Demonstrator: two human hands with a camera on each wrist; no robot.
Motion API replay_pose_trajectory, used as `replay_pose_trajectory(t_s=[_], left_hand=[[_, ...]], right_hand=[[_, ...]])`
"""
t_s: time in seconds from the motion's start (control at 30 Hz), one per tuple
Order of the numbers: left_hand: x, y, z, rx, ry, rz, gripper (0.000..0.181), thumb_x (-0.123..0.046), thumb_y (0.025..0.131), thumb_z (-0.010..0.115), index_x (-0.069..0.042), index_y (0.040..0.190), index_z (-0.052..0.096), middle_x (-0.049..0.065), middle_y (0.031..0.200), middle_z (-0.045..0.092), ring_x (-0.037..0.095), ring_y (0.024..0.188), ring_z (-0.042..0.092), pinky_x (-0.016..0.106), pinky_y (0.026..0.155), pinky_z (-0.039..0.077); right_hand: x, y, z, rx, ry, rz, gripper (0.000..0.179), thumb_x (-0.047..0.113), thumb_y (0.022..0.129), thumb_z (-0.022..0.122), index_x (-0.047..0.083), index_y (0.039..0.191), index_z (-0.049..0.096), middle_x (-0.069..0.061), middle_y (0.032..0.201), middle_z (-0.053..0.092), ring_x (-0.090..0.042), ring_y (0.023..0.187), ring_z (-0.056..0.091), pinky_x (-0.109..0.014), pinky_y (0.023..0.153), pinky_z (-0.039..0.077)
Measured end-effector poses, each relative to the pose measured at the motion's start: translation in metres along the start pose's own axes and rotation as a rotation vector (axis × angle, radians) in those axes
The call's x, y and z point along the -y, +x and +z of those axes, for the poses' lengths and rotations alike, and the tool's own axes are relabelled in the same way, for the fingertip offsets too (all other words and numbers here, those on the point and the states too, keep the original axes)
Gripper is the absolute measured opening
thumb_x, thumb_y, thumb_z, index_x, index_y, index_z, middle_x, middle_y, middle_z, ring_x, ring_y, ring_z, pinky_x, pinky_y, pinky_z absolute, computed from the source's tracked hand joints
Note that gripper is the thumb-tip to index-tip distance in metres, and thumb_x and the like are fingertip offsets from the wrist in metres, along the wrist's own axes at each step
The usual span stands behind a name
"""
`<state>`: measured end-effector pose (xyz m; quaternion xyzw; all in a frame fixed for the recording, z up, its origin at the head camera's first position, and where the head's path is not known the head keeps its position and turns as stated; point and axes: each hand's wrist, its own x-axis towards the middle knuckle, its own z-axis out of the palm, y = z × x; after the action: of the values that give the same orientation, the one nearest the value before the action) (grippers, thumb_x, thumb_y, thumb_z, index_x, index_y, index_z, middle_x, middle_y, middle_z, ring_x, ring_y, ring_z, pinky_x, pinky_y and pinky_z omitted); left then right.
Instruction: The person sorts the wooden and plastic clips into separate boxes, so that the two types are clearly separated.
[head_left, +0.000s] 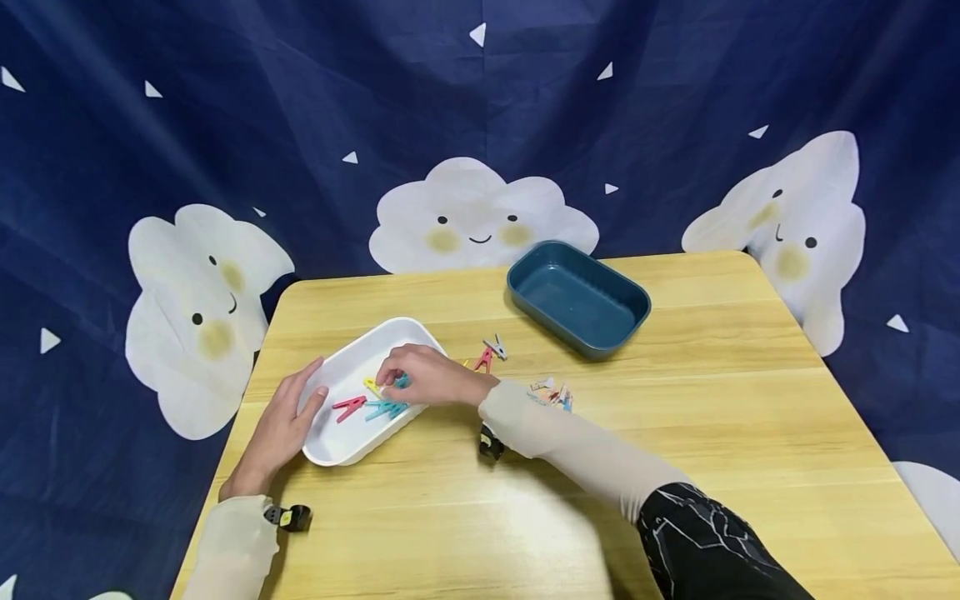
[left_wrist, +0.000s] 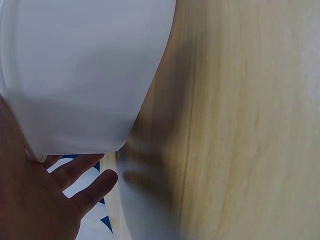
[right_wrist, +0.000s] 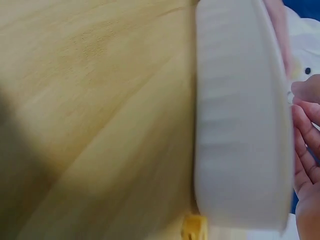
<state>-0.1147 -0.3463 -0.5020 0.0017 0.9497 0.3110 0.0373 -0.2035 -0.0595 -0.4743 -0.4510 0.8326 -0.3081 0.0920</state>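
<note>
My left hand [head_left: 281, 421] holds the near left end of a white plastic tub [head_left: 348, 367], thumb over the rim and fingers along the outside wall. In the left wrist view, those fingers [left_wrist: 95, 190] stretch beside the tub. Inside the tub lie a red clothespin [head_left: 349, 407], a yellow clothespin [head_left: 371, 386] and blue clothespins [head_left: 386, 408]. My right hand [head_left: 423, 377] reaches over the tub's right side, fingers curled down among them. Its thumb and fingertips meet around a small pale clothespin, mostly hidden by the fingers.
A dark blue tub [head_left: 577, 296] stands at the back of the wooden table [head_left: 712, 400]. Right of the white tub lie a red clothespin [head_left: 483, 360] and a grey clothespin [head_left: 497, 347]. Beyond my right wrist is a pile of small clips [head_left: 552, 393]. A cloud-print curtain [head_left: 315, 108] hangs behind.
</note>
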Motion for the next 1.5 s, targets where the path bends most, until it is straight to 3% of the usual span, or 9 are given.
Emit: replay_pose_trajectory(t_s=[0.27,0.53,0.67,0.83,1.13,1.5], left_hand=[[0.001,0.000,0.001,0.004,-0.008,-0.014,0.065,-0.046,0.118,0.041,-0.019,0.176,0.024,0.031,0.171,0.030,0.058,0.158,0.031,0.080,0.123,0.028],[0.001,0.000,0.002,0.011,-0.011,-0.026,0.065,-0.046,0.118,0.041,-0.019,0.176,0.023,0.032,0.172,0.029,0.059,0.157,0.030,0.080,0.123,0.028],[0.002,-0.001,0.001,0.011,-0.010,-0.023,0.065,-0.045,0.119,0.041,-0.019,0.176,0.023,0.032,0.171,0.030,0.059,0.157,0.030,0.081,0.123,0.027],[0.003,0.000,0.001,0.012,-0.011,-0.022,0.066,-0.047,0.118,0.041,-0.020,0.176,0.024,0.032,0.171,0.031,0.059,0.157,0.031,0.081,0.122,0.028],[0.003,-0.001,0.000,0.003,-0.016,-0.016,0.065,-0.046,0.118,0.041,-0.018,0.175,0.025,0.032,0.170,0.031,0.059,0.156,0.032,0.081,0.122,0.028],[0.002,0.002,0.001,0.002,-0.014,-0.014,0.065,-0.047,0.118,0.041,-0.020,0.175,0.025,0.032,0.170,0.032,0.059,0.156,0.032,0.082,0.122,0.029]], right_hand=[[-0.010,-0.024,-0.026,-0.063,0.066,0.047,0.020,0.023,0.103,0.076,0.011,0.119,0.080,0.001,0.112,0.074,-0.013,0.110,0.067,-0.027,0.100,0.054],[-0.034,-0.050,-0.040,-0.149,0.092,0.121,0.021,0.023,0.103,0.077,0.011,0.120,0.080,0.001,0.114,0.075,-0.016,0.109,0.069,-0.030,0.094,0.059],[-0.050,-0.065,-0.043,-0.192,0.093,0.186,0.020,0.023,0.101,0.079,0.014,0.119,0.080,0.001,0.114,0.076,-0.014,0.107,0.070,-0.030,0.095,0.060],[-0.066,-0.082,-0.042,-0.243,0.111,0.217,0.020,0.023,0.101,0.080,0.011,0.117,0.079,0.000,0.107,0.075,-0.018,0.097,0.072,-0.033,0.088,0.064],[-0.083,-0.103,-0.041,-0.303,0.064,0.263,0.018,0.019,0.098,0.083,0.010,0.113,0.080,0.000,0.102,0.076,-0.018,0.097,0.070,-0.035,0.089,0.059],[-0.096,-0.120,-0.043,-0.282,0.037,0.343,0.019,0.021,0.098,0.083,0.011,0.114,0.080,-0.002,0.105,0.076,-0.019,0.099,0.070,-0.038,0.092,0.059]])
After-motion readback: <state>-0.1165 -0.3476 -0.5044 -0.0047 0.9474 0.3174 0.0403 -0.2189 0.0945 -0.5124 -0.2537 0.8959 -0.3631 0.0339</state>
